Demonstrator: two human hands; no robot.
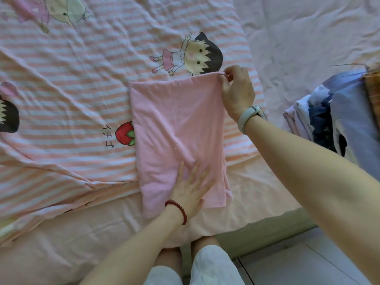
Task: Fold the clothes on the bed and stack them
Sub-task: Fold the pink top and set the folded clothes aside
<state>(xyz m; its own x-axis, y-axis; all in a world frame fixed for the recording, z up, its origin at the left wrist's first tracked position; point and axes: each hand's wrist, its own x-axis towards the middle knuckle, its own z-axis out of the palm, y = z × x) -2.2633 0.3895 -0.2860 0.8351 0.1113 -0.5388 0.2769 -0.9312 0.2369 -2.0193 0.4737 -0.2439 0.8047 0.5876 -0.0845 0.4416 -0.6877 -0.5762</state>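
Pink garment folded into long rectangle, flat on bed.

Pretty clearly a bedroom in someone's home. There's a bed taking up most of the view, made up with a plain pale pink sheet, and over that a pink-and-white striped quilt printed with cartoon girl characters and a strawberry with some Japanese lettering beside it. Off on the right side of the mattress sits a pile of clothes, blues and whites mostly, with something orange checked at the edge. Down past the bed's near edge you can see light tiled floor. Soft daylight, wrinkled bedding, laundry out, all very lived-in and domestic.
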